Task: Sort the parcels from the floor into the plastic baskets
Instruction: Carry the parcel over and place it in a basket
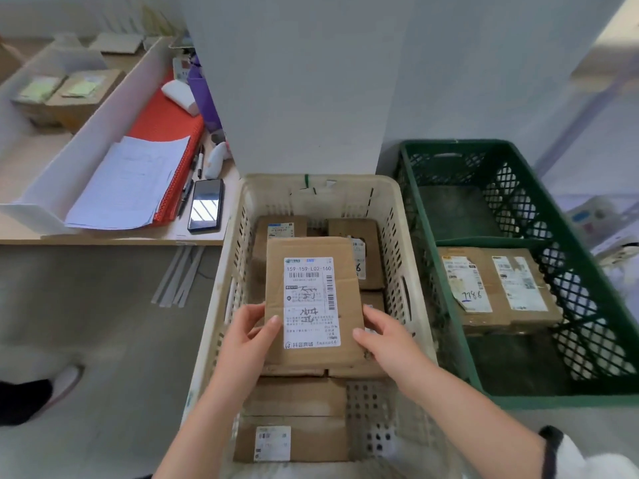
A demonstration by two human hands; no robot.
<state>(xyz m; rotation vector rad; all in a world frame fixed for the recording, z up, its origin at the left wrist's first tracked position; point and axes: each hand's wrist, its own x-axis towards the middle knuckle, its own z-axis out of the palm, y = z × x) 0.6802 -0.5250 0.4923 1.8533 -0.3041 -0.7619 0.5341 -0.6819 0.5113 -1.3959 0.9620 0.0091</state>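
One parcel [313,299] between left hand [249,337], right hand [387,337].

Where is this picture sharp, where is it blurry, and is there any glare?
Head view: sharpest at the centre, where the label on the held parcel reads clearly; blurred and stretched toward the edges, as at the shoe on the left; striped glare on the phone screen.

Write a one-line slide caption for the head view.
Left hand and right hand hold a labelled parcel over the part-filled cream basket, green basket alongside.
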